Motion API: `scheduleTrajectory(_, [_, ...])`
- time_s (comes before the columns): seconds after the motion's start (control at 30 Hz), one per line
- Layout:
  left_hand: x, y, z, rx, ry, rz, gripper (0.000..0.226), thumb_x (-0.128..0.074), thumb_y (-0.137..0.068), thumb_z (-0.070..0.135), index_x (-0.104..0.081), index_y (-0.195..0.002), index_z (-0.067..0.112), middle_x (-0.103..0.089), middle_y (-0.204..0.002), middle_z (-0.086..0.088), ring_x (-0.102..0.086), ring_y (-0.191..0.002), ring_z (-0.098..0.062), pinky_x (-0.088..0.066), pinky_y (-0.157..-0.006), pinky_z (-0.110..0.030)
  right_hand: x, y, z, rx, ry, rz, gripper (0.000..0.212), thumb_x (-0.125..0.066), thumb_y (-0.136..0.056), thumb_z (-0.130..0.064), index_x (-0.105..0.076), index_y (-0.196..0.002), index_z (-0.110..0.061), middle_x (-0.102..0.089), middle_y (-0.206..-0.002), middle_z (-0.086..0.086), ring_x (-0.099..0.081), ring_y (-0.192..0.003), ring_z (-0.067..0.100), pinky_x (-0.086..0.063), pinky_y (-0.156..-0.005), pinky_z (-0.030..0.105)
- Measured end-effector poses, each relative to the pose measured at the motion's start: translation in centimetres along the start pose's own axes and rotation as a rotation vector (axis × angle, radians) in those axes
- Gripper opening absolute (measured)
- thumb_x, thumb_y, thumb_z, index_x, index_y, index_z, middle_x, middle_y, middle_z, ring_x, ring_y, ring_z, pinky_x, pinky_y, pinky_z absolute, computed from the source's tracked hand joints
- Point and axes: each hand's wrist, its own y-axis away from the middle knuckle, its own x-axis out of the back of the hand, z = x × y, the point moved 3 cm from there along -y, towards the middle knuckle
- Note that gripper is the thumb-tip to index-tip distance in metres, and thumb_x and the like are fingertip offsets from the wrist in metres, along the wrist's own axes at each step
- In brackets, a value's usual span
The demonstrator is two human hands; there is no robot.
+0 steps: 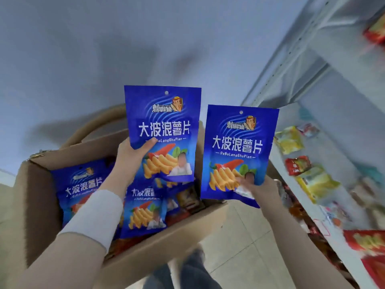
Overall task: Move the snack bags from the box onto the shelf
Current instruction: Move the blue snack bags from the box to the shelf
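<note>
Snack bag (239, 151), right hand (263, 187) partly behind it

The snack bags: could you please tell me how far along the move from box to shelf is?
Done: unclear. The shelf carries yellow packets and red packets, but no blue bag shows there. In hand: the left hand grips the left bag and the right hand the right bag, both blue, above the box. Left: several boxed bags, plus shelving the two held.
</note>
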Motion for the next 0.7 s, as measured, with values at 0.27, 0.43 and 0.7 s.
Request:
scheduleTrajectory(0.27, [-23.1, 4.4, 11.1, -0.301, -0.011, -0.396, 0.017, -0.068, -0.083, 0.019, -0.06, -0.097, 0.023, -0.068, -0.088, 0.011, -0.066, -0.076, 0.0, -0.052, -0.069, -0.02, 20.5, 2.1, 1.5, 0.053, -0.246, 0.388, 0.016, -0.067, -0.083, -0.021, -0.054, -0.076, -0.014, -0.056, -0.065, 0.001, -0.051, -0.062, 0.014, -0.038, -0.055, 0.024])
scheduleTrajectory(0.43, [-40.4, 9.0, 15.6, -0.445, -0.005, -0.597, 0.026, -0.064, -0.086, 0.024, -0.053, -0.11, 0.022, -0.063, -0.096, 0.014, -0.063, -0.087, -0.006, -0.05, -0.069, -0.021, 34.8, 0.7, 3.8, 0.058, -0.415, 0.559, 0.028, -0.076, -0.076, -0.026, -0.055, -0.081, -0.007, -0.057, -0.076, 0.013, -0.054, -0.073, 0.025, -0.045, -0.067, 0.038])
scheduleTrajectory(0.7, [-62.7, 13.9, 18.7, -0.506, 0.007, -0.759, 0.021, -0.065, -0.086, 0.018, -0.058, -0.106, 0.018, -0.066, -0.092, 0.01, -0.065, -0.083, -0.006, -0.053, -0.067, -0.019, 52.8, -3.9, 6.1, 0.151, -0.492, 0.733, 0.027, -0.074, -0.077, -0.025, -0.057, -0.089, -0.008, -0.06, -0.077, 0.005, -0.055, -0.067, 0.017, -0.043, -0.062, 0.028])
